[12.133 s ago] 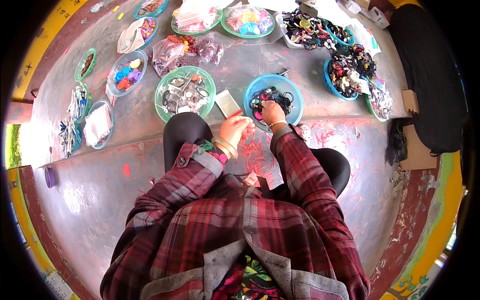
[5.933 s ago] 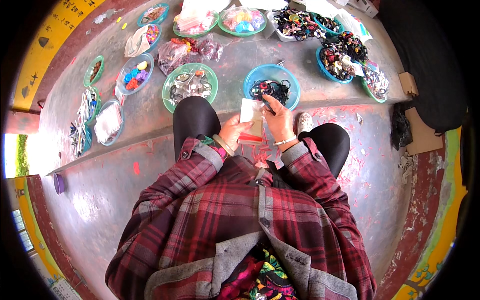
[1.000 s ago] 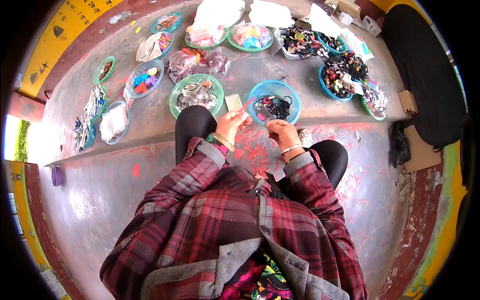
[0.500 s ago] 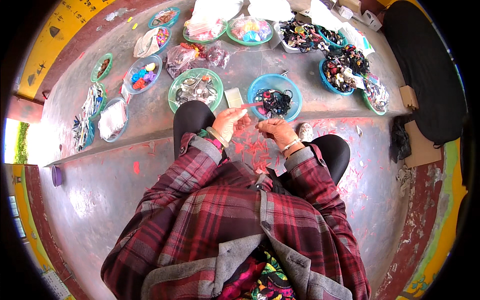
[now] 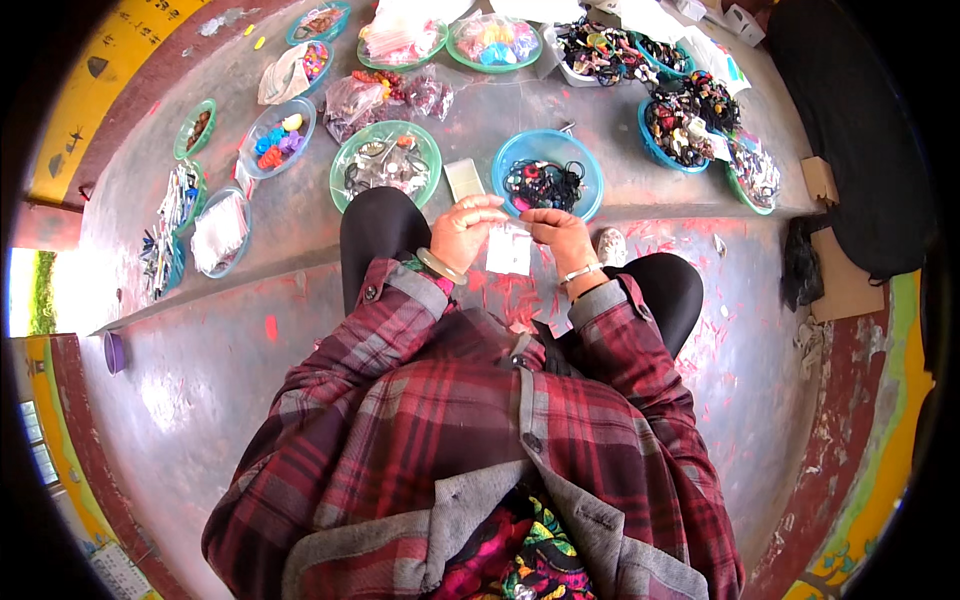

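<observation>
A small clear-and-white plastic bag (image 5: 508,250) hangs between my two hands, just in front of the blue basin. My left hand (image 5: 463,236) pinches its upper left edge, fingers together. At the upper right, the fingertips of my right hand (image 5: 562,240) close on the same bag. Whatever the bag holds is too small to make out. Beyond my hands, dark hair ties fill part of the blue basin (image 5: 502,165). A pale rectangular box (image 5: 463,180) lies left of that basin, beside a green basin (image 5: 434,160) of small wrapped pieces.
Red scraps (image 5: 512,300) litter the floor between my feet. A raised step (image 5: 640,205) runs across in front of my knees. Several baskets stand farther back, among them a blue one (image 5: 652,150) heaped with hair accessories. Cardboard (image 5: 845,275) leans at the right.
The thin red strip that was between my hands is out of sight. A small clear-and-white bag now hangs there instead. Both hands stay near the same spot.
</observation>
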`<state>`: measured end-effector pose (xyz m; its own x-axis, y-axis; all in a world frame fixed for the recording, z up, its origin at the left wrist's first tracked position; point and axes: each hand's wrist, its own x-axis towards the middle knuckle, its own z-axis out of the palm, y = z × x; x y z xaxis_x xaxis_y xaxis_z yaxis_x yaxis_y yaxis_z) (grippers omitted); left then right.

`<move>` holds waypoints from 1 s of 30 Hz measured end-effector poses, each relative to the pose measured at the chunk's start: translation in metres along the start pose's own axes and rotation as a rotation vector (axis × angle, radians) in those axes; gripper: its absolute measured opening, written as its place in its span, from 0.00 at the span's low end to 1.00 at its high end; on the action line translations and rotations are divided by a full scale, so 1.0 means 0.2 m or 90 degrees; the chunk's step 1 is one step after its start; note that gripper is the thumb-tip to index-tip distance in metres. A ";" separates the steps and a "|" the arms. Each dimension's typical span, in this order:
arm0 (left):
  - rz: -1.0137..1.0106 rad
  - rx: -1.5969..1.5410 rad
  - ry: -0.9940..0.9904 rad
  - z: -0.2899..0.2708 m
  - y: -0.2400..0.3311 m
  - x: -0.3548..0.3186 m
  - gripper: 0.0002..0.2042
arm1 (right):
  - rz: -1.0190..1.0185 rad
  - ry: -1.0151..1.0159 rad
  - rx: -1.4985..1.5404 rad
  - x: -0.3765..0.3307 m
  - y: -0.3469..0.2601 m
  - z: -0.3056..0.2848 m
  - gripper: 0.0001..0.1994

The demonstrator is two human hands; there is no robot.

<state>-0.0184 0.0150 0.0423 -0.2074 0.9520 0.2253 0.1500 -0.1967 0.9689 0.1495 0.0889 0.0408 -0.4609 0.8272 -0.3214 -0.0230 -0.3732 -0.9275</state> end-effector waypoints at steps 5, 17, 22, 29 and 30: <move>0.026 -0.004 0.015 0.00 0.00 0.01 0.08 | -0.004 -0.015 0.014 0.00 0.00 0.00 0.10; -0.112 -0.196 -0.036 -0.03 -0.03 0.02 0.04 | -0.004 -0.022 0.007 -0.02 -0.03 0.01 0.09; -0.271 -0.625 -0.279 -0.05 -0.05 0.01 0.11 | -0.010 -0.024 0.040 -0.01 -0.04 -0.01 0.08; -0.393 -0.876 -0.398 0.08 0.14 -0.09 0.17 | -0.079 -0.233 -0.067 -0.10 -0.17 0.08 0.10; -0.387 -0.848 -0.407 0.09 0.14 -0.08 0.18 | -0.041 -0.263 -0.051 -0.11 -0.18 0.08 0.10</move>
<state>0.0066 -0.0017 0.0632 0.5534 0.8318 0.0436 -0.7840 0.5025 0.3645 0.1463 0.0765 0.0849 -0.7781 0.6035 -0.1745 -0.0010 -0.2790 -0.9603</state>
